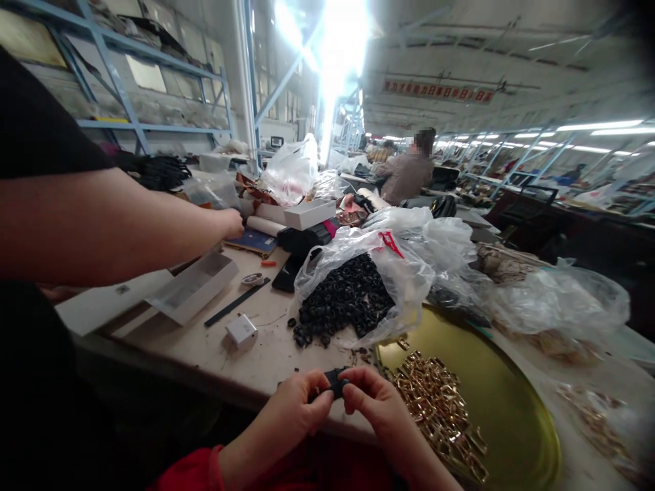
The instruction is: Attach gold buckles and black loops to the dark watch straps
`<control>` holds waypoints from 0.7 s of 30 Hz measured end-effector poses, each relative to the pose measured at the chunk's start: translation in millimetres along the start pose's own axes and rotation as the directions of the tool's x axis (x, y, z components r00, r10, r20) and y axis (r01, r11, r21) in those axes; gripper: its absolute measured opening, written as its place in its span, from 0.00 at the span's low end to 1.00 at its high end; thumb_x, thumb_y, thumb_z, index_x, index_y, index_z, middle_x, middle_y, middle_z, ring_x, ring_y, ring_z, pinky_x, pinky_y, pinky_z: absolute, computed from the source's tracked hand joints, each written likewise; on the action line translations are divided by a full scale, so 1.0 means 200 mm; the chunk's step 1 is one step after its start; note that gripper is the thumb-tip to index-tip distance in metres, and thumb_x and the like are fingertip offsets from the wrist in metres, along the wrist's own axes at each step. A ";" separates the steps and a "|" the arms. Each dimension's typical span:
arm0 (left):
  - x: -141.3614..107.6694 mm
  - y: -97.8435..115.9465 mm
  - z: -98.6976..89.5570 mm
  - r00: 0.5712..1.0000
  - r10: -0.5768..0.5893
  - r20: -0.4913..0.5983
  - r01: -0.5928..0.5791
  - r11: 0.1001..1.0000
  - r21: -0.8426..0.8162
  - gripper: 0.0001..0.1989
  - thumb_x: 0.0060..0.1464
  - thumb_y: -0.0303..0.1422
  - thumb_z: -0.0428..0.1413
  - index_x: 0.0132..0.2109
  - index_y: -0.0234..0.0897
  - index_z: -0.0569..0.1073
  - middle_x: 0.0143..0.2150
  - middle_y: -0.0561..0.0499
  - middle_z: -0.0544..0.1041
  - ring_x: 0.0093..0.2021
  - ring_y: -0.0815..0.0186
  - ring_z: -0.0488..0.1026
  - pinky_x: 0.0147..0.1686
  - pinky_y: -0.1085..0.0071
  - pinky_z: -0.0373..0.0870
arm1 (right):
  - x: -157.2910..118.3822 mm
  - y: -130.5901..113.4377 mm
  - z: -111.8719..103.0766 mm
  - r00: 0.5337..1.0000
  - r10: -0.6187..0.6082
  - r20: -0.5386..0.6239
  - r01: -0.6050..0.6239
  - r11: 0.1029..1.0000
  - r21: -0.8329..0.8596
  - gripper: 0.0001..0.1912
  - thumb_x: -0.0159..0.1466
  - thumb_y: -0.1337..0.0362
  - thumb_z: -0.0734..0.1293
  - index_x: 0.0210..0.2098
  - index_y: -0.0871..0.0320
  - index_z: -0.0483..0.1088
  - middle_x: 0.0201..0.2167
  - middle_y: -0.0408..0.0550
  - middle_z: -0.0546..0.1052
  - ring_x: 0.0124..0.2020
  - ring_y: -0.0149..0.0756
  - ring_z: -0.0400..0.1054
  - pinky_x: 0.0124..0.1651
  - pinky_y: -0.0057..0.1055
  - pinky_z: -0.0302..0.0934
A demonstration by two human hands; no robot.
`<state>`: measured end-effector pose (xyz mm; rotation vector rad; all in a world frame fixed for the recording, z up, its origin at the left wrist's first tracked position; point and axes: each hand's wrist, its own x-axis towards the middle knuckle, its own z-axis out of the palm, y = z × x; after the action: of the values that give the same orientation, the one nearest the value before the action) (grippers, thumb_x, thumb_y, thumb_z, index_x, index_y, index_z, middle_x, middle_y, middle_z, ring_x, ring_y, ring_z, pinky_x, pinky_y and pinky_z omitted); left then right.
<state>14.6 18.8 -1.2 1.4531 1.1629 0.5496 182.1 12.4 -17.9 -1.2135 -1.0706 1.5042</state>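
Near the table's front edge, my left hand (pixel 301 404) and my right hand (pixel 372 399) pinch a small black piece (pixel 336 382) between them. Its exact shape is partly covered by the fingers. Just beyond, an open clear plastic bag (pixel 409 279) lies spread out with a heap of small black ring-like parts (pixel 348 296) in it, some spilled at its front. To the right of my hands, a round gold tray (pixel 516 402) holds a pile of gold metal clasps (pixel 440 402).
A co-worker's bare arm (pixel 153 218) reaches in from the left over an open white box (pixel 197 286). A white charger (pixel 242 330), a dark strip (pixel 236 303) and a coiled cable (pixel 252 279) lie on the table (pixel 205 354). Plastic bags (pixel 568 300) lie right.
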 end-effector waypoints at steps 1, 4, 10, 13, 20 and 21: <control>-0.02 0.01 0.00 1.000 -0.010 0.029 0.009 0.999 0.034 0.11 0.52 0.38 0.48 0.31 0.34 0.66 0.17 0.60 0.60 0.16 0.75 0.56 0.16 0.79 0.50 | -0.03 0.00 0.00 0.999 0.027 0.022 -0.027 1.000 0.006 0.21 0.45 0.50 0.73 0.30 0.61 0.73 0.17 0.39 0.69 0.21 0.27 0.60 0.30 0.28 0.54; -0.08 0.01 0.03 0.999 -0.009 0.036 0.006 0.995 0.103 0.11 0.51 0.37 0.48 0.33 0.34 0.68 0.17 0.59 0.61 0.17 0.74 0.57 0.16 0.78 0.50 | -0.12 0.01 0.01 0.992 0.110 0.065 -0.118 0.983 0.141 0.22 0.43 0.52 0.75 0.32 0.60 0.74 0.20 0.41 0.72 0.21 0.26 0.61 0.30 0.27 0.55; -0.20 0.03 0.09 0.990 0.140 0.030 -0.143 0.983 0.119 0.09 0.52 0.34 0.48 0.34 0.33 0.69 0.27 0.55 0.69 0.26 0.71 0.64 0.27 0.77 0.60 | -0.22 0.11 0.05 0.995 0.078 0.065 -0.095 0.934 0.344 0.19 0.44 0.56 0.76 0.32 0.61 0.74 0.18 0.41 0.72 0.20 0.24 0.61 0.27 0.24 0.54; -0.28 0.04 0.10 0.986 0.144 0.086 -0.150 0.986 0.067 0.08 0.52 0.29 0.46 0.39 0.34 0.67 0.30 0.54 0.70 0.30 0.70 0.66 0.31 0.75 0.62 | -0.26 0.14 0.09 0.998 0.058 0.027 -0.064 0.912 0.405 0.18 0.45 0.56 0.75 0.31 0.59 0.72 0.19 0.40 0.73 0.20 0.25 0.62 0.27 0.24 0.55; -0.32 0.00 0.12 0.993 0.114 0.015 -0.112 0.988 -0.102 0.08 0.52 0.32 0.48 0.39 0.36 0.59 0.25 0.56 0.70 0.23 0.71 0.65 0.24 0.76 0.60 | -0.35 0.15 0.13 0.995 0.032 0.095 -0.070 0.902 0.426 0.26 0.51 0.43 0.67 0.32 0.62 0.72 0.22 0.47 0.75 0.24 0.31 0.67 0.30 0.29 0.59; -0.32 0.00 0.12 0.995 0.104 0.003 -0.104 0.992 -0.072 0.09 0.52 0.34 0.49 0.39 0.35 0.59 0.25 0.56 0.70 0.23 0.71 0.65 0.24 0.76 0.60 | -0.35 0.16 0.12 0.994 0.042 0.100 -0.083 0.892 0.444 0.26 0.52 0.43 0.66 0.32 0.62 0.71 0.22 0.46 0.74 0.23 0.30 0.66 0.29 0.27 0.59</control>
<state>8.9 -48.6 10.0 1.4588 1.0562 0.6521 162.5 -65.7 -30.8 -0.8678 -0.6850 1.7486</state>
